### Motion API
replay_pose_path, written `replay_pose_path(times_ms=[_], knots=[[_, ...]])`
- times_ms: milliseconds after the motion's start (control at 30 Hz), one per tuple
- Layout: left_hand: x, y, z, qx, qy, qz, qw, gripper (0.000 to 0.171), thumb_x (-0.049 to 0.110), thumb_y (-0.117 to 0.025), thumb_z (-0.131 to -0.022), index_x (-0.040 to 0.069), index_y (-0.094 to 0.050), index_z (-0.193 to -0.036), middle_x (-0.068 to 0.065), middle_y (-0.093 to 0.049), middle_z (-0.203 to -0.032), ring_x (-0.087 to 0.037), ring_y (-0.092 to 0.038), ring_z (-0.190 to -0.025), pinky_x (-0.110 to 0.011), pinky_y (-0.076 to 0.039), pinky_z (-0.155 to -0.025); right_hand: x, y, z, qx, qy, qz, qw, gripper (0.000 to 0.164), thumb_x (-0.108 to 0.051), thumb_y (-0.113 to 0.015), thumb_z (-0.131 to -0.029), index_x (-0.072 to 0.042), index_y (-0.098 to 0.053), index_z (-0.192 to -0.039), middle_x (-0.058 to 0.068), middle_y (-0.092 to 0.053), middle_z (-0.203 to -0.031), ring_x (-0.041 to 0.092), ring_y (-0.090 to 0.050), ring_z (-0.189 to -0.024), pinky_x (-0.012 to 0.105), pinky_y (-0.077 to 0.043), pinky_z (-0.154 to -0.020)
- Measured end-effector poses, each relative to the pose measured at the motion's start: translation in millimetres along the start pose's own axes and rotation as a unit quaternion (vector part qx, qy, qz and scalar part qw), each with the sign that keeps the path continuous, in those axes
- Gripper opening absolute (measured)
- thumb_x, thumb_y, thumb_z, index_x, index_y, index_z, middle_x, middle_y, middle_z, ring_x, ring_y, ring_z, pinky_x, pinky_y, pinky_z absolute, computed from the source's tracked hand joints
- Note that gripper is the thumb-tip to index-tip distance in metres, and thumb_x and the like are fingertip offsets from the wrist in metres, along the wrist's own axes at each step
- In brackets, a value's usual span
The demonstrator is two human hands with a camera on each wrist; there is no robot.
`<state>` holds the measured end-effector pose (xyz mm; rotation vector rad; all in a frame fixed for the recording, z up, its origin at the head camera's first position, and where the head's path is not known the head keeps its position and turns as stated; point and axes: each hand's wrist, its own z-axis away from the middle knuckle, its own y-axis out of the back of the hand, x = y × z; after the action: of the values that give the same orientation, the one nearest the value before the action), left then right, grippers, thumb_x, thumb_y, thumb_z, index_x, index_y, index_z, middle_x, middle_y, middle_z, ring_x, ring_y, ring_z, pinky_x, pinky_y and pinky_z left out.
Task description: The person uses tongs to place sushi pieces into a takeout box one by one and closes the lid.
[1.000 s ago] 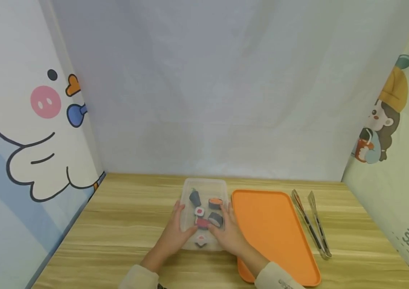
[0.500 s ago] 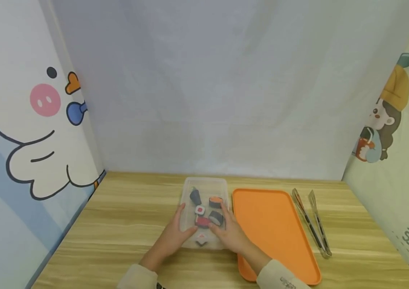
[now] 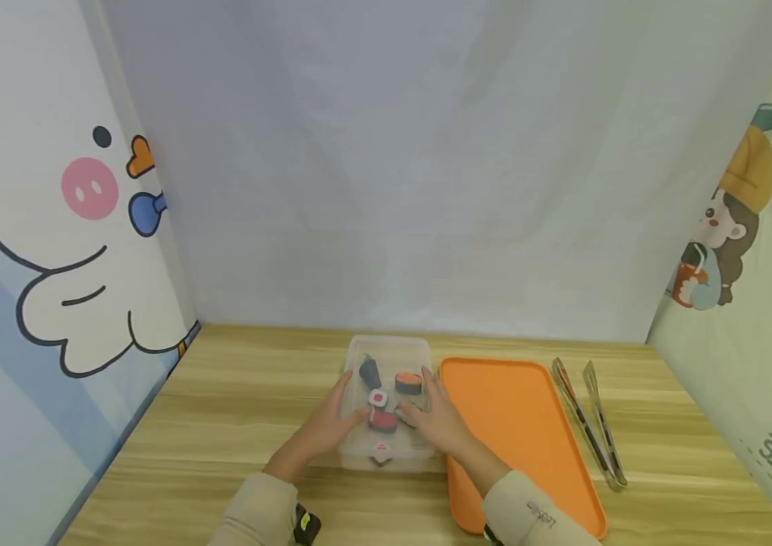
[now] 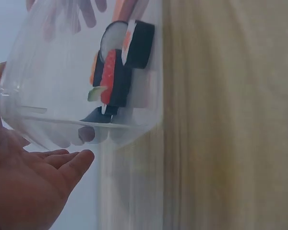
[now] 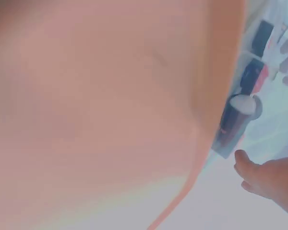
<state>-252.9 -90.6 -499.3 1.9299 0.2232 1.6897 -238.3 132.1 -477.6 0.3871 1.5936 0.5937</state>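
A clear plastic box [image 3: 391,347] with a white latch [image 3: 381,450] on its near side stands on the table. Through its walls show toy sushi pieces: an orange-topped roll [image 3: 409,383], a small white roll with a red centre [image 3: 378,398] and a red-topped piece [image 3: 382,420]. A dark toy eggplant [image 3: 370,372] lies farther back in it. My left hand [image 3: 326,425] is at the box's left side, fingers extended, thumb toward the top. My right hand [image 3: 442,423] lies along the right side, fingers straight, its thumb overlapping a dark roll [image 4: 139,44] in the head view.
An orange tray [image 3: 509,425] lies close to the right of the box, under my right forearm. Beyond it are metal tongs [image 3: 591,425] with dark handles. A pale curtain [image 3: 413,167] hangs behind the wooden table [image 3: 249,379], and printed cloths flank it.
Both hands have slid slightly away from me along the box's sides. The left thumb has shifted forward and left, and the right thumb now covers more of the dark roll. The box stays nearly in place.
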Motion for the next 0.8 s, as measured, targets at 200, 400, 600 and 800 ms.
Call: replay_pose_path(times_ms=[200, 400, 600, 800], knots=[[0.3, 1.6, -21.3, -0.005, 0.003, -0.020, 0.9998, 0.081, 0.031, -0.059, -0.096, -0.002, -0.014, -0.154, -0.028, -0.012, -0.156, -0.049, -0.018, -0.139, -0.063, -0.019, -0.109, 1.5, -2.0, -16.5, -0.001, -0.022, 0.001, 1.000, 0.075, -0.030, -0.060, -0.097, 0.000, -0.021, -0.154, 0.031, -0.010, -0.156, 0.053, -0.018, -0.137, 0.068, -0.020, -0.106], [-1.8, -1.6, -23.3, 0.008, -0.007, -0.017, 0.9998, 0.080, 0.025, -0.061, -0.095, -0.004, -0.014, -0.153, -0.030, -0.009, -0.156, -0.051, -0.018, -0.138, -0.064, -0.018, -0.109, 7.2, -7.5, -21.3, 0.005, -0.015, 0.009, 1.000, 0.075, -0.031, -0.061, -0.096, 0.001, -0.023, -0.152, 0.030, -0.011, -0.156, 0.051, -0.018, -0.138, 0.067, -0.020, -0.107], [-3.6, -2.8, -22.8, 0.011, -0.005, 0.017, 0.9998, 0.081, 0.022, -0.063, -0.095, -0.003, -0.013, -0.153, -0.029, -0.011, -0.156, -0.051, -0.017, -0.138, -0.065, -0.017, -0.109, 6.1, -8.0, -21.0, 0.002, -0.012, 0.001, 1.000, 0.076, -0.028, -0.060, -0.097, 0.003, -0.019, -0.153, 0.030, -0.009, -0.156, 0.052, -0.017, -0.138, 0.066, -0.019, -0.107], [-2.6, -1.2, -23.9, -0.002, -0.002, 0.050, 0.9987, 0.083, 0.020, -0.064, -0.093, -0.001, -0.012, -0.154, -0.029, -0.010, -0.157, -0.050, -0.015, -0.139, -0.064, -0.015, -0.109, 5.8, -6.1, -21.5, -0.004, -0.016, -0.013, 1.000, 0.076, -0.026, -0.060, -0.097, 0.003, -0.017, -0.153, 0.031, -0.008, -0.156, 0.053, -0.017, -0.137, 0.066, -0.019, -0.107]])
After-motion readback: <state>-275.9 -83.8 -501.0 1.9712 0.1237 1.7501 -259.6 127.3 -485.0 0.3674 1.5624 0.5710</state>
